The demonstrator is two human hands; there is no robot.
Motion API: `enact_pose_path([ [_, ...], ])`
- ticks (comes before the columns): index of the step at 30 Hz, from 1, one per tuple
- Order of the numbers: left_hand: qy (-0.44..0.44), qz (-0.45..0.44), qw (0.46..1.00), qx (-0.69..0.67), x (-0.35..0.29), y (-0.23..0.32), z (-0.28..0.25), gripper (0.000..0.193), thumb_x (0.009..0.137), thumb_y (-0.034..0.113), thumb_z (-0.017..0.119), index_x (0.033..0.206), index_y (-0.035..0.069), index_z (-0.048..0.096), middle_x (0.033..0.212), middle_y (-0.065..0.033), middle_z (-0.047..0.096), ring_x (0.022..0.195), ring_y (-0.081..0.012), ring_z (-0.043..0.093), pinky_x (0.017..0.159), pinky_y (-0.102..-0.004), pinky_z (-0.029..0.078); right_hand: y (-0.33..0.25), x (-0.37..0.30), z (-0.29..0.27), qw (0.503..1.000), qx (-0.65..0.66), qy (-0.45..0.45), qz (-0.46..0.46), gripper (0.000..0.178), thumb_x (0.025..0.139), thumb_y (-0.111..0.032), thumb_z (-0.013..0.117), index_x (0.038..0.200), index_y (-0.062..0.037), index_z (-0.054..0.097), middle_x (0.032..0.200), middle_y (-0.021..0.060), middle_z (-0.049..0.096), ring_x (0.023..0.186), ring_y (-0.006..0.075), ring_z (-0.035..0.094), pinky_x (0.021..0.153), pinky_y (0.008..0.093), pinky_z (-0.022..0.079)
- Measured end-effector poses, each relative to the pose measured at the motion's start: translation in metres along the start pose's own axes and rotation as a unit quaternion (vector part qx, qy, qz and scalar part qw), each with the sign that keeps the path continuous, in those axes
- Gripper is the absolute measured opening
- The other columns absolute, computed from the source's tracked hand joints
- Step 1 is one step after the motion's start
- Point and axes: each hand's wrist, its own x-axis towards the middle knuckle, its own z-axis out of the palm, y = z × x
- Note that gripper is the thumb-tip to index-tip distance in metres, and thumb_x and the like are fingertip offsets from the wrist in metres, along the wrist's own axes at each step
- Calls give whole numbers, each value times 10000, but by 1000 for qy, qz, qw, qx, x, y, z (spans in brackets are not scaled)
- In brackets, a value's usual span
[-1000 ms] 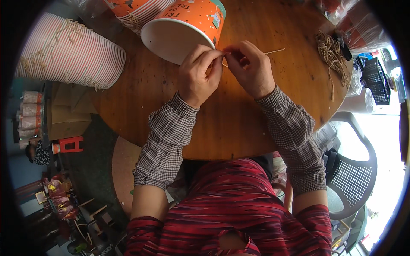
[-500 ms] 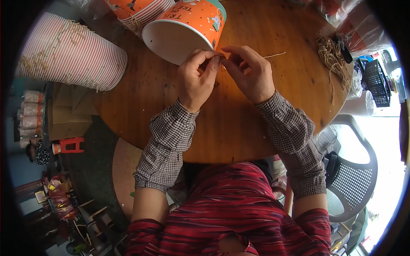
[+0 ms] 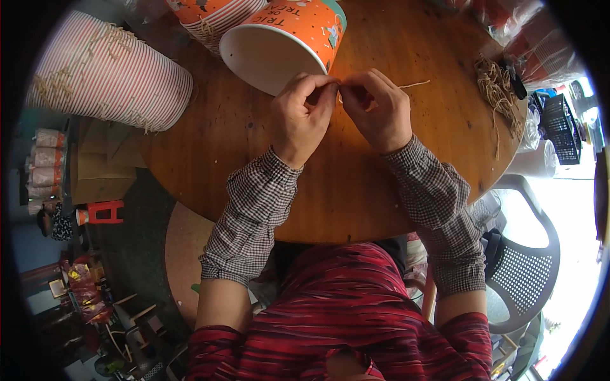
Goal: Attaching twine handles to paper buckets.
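Okay, left hand and right hand have thumbs and fingertips pinched together, apparently on string, just beside a paper bucket. It's lying sideways on the table, mouth facing the near side, probably so the rim's easy to reach.

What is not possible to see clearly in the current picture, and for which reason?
Head view, cord: its pinched part is covered by the left hand and right hand.
Head view, stacked orange buckets: far end cut off by the upper edge.
Head view, bright area beyond the gray chair: details lost in glare.
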Motion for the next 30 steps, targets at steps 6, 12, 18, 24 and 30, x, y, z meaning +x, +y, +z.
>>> enact_pose_path([
  [6,-8,-25,1000,-13,-1,3,-2,73,827,19,642,892,-2,615,825,-75,629,687,-152,621,559,-258,500,1,0,-1,999,17,-27,25,89,780,-49,668,848,-38,613,755,45,600,611,158,598,548,259,498],
  [12,-32,-60,987,-145,5,-4,-12,88,883,55,604,916,-26,591,832,-25,613,704,-53,565,644,-176,459,10,1,-4,970,167,-75,161,115,834,-92,666,913,-15,634,802,32,658,642,92,597,567,233,487],
  [18,-63,-197,941,-269,6,3,-16,78,884,59,601,906,-16,598,814,5,601,724,-40,547,642,-191,471,17,2,-1,945,228,-122,200,123,860,-106,654,934,-10,632,789,9,643,638,53,568,580,212,480],
  [24,-114,-249,907,-319,8,-8,-19,121,881,102,609,914,-11,637,819,6,606,775,-43,542,694,-193,459,14,4,3,943,227,-112,216,147,878,-125,636,954,0,618,786,5,634,671,45,557,578,209,477],
  [30,-144,-258,870,-394,9,-16,-18,145,882,118,612,956,5,667,848,-5,640,708,-53,506,649,-192,424,20,6,3,898,336,-130,251,134,894,-134,624,945,-11,616,808,8,634,704,69,583,613,221,505],
])
